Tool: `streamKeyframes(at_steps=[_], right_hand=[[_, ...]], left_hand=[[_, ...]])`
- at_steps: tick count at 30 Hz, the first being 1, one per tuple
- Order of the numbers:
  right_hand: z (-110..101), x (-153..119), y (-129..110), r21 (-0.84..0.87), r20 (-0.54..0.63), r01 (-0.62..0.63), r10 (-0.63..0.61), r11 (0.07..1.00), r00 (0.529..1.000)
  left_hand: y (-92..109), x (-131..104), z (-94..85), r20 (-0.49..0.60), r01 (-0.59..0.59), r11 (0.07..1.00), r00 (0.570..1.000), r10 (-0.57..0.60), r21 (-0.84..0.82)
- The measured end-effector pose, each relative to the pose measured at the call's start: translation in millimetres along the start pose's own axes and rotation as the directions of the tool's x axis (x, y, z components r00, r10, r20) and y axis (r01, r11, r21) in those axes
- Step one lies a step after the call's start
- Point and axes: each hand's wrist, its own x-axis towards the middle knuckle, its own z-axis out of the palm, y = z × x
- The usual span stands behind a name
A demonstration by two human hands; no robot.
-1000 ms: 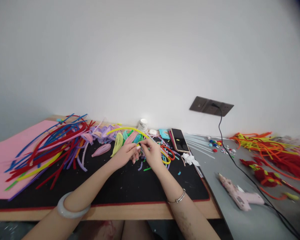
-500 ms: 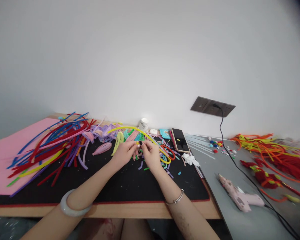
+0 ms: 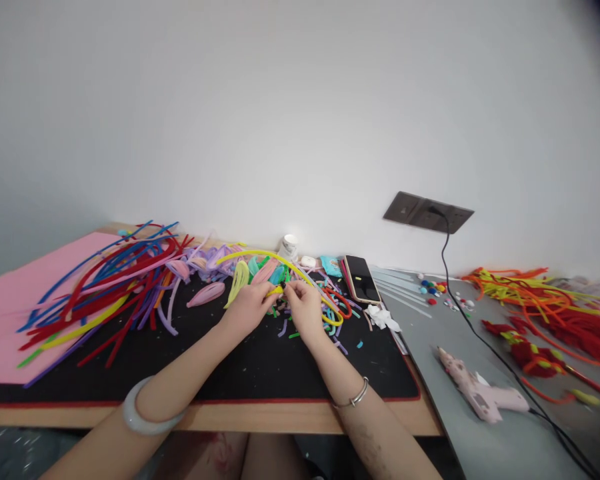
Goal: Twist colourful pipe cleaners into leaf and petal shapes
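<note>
Head view: yellow piece (image 3: 277,291), over mat (image 3: 260,367), between the hands. Left hand (image 3: 250,309): pinching it. Right hand (image 3: 305,308): narrow, at its end, grip unclear. Step, apparently: fingertip work; next likely calls for steady hold.

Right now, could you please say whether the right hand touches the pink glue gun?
Apart: in the head view, black mat and grey tabletop separate right hand from glue gun.

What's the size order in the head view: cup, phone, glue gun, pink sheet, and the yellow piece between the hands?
Largest to smallest as they look:
1. Pink sheet
2. Glue gun, though nearness may enlarge it
3. Phone
4. Cup
5. Yellow piece, visible part only
</note>
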Motion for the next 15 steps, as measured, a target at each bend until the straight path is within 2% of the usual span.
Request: streamKeyframes(at_steps=[3,6,15], right_hand=[[3.1,-4.2,-1.5,-0.117,-0.021,0.052,-0.055,0.992,0.998],[4.5,-6.7,-2.6,-0.160,-0.007,0.073,-0.075,0.984,0.997],[12.1,-5.3,4.4,-0.024,0.084,0.038,-0.036,0.999,0.996]], left_hand=[[-3.9,-0.8,3.4,-0.026,0.000,0.998,1.000,0.002,0.061],[-5.4,-1.1,4.6,-0.021,0.004,0.996,1.000,-0.002,0.089],[-5.5,1.0,3.7,-0.024,0.023,0.994,1.000,-0.020,0.107]])
